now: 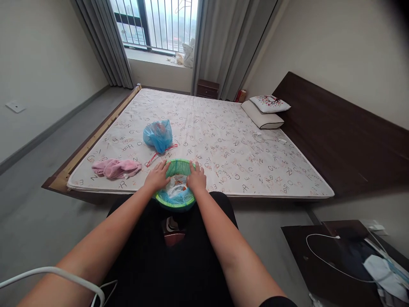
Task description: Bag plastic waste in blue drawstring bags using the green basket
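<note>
A green wastebasket (178,161) stands between my knees at the front edge of the bed, lined with a blue bag (180,197) that holds white and orange-brown rubbish. My left hand (157,175) grips its left rim, and my right hand (196,175) grips the opposite side. Just beyond the basket, a tied blue plastic bag (157,135) with red drawstrings rests on the mattress; what is inside cannot be made out. A pink cloth (116,169) lies crumpled to the left of my left hand.
The letter-printed mattress (220,140) fills the middle, with two pillows (268,111) by the dark headboard (338,115). At lower right, a dark nightstand (306,251) carries a white cable and a white mask (385,275). Another white cable (47,270) crosses near my left arm.
</note>
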The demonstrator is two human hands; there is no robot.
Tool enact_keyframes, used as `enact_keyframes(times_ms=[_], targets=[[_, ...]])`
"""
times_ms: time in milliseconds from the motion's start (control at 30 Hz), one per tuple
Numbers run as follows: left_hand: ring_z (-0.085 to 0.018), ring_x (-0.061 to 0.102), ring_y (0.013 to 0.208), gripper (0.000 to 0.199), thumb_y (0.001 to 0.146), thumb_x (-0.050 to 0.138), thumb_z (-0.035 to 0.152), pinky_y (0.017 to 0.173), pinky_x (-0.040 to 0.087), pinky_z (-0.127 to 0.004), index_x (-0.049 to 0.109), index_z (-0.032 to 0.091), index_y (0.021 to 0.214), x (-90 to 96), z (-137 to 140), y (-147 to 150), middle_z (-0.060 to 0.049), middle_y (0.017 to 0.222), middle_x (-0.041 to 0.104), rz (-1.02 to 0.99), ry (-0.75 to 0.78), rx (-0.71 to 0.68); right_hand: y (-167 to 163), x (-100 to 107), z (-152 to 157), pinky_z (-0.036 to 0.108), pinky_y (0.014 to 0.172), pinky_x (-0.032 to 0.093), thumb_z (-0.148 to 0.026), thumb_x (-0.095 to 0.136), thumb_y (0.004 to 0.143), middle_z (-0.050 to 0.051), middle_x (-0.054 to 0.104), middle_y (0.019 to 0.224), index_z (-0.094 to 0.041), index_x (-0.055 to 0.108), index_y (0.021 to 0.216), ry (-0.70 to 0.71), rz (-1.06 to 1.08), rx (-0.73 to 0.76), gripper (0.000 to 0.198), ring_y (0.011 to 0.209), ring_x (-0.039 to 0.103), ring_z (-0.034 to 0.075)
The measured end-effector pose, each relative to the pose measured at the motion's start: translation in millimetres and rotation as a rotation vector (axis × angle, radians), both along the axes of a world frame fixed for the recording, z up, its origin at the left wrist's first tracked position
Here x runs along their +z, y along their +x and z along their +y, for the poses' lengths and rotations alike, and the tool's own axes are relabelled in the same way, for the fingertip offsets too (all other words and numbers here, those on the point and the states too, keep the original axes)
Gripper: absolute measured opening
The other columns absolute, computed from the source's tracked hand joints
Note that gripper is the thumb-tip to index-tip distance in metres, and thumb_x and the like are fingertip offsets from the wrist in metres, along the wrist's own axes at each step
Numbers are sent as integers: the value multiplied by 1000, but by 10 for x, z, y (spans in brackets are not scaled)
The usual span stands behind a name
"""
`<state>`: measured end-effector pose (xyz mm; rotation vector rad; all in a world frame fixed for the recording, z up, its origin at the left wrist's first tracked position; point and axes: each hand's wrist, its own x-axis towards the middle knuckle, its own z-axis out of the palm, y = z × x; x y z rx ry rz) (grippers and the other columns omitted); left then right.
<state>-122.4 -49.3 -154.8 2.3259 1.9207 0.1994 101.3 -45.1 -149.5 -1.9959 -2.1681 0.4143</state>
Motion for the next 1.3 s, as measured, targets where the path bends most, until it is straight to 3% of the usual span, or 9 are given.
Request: enact_keyframes(times_ms=[267, 733, 1033, 1300], targets=[[-30, 29, 157, 84, 91, 57, 38, 127, 25, -41, 27, 11, 165, -66, 49, -32, -14, 171, 30, -42, 1, 30, 1, -24, 35, 51, 101, 50, -26, 48, 96, 5, 18, 175, -37, 11, 168, -7, -20, 3, 82, 146, 33, 39], [-34, 33, 154, 83, 91, 56, 35, 126, 26, -43, 29, 9, 165, -15, -17, 46, -14, 171, 30, 4, 32, 36, 14, -24, 10, 46, 91, 52, -27, 47, 96, 7, 17, 174, -36, 8, 168, -8, -49, 15, 82, 126, 48, 36], [-33, 32, 154, 83, 90, 57, 31, 125, 27, -43, 27, 15, 166, -50, -48, 72, -13, 171, 30, 4, 46, 64, 15, -21, -2, 45, 94, 52, -30, 48, 98, 8, 15, 174, -38, 6, 168, -13, -56, 14, 82, 127, 48, 35], [-34, 34, 152, 82, 90, 55, 29, 125, 28, -45, 28, 12, 166, -49, -50, 82, -14, 171, 31, 5, 57, 60, 15, -27, -8, 45, 95, 52, -26, 49, 97, 8, 16, 174, -37, 7, 168, -31, -25, 21, 83, 129, 48, 35]])
